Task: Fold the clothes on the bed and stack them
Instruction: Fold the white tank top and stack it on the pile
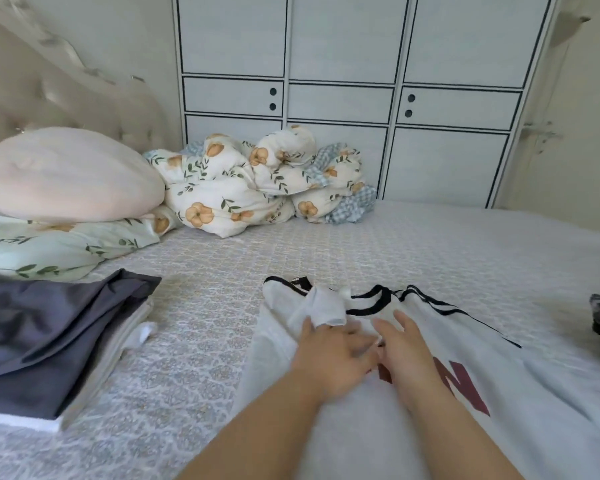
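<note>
Fingers (352, 332) flat on soft white shirt (378, 431), rumpled sleeve (321, 308)

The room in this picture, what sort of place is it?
Most likely a home bedroom: a bed with a tufted headboard, a pink pillow and a crumpled floral duvet, and a white wardrobe behind.

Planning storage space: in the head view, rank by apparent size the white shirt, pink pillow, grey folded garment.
1. white shirt, though nearest the camera
2-3. grey folded garment and pink pillow: look alike, unranked
</note>
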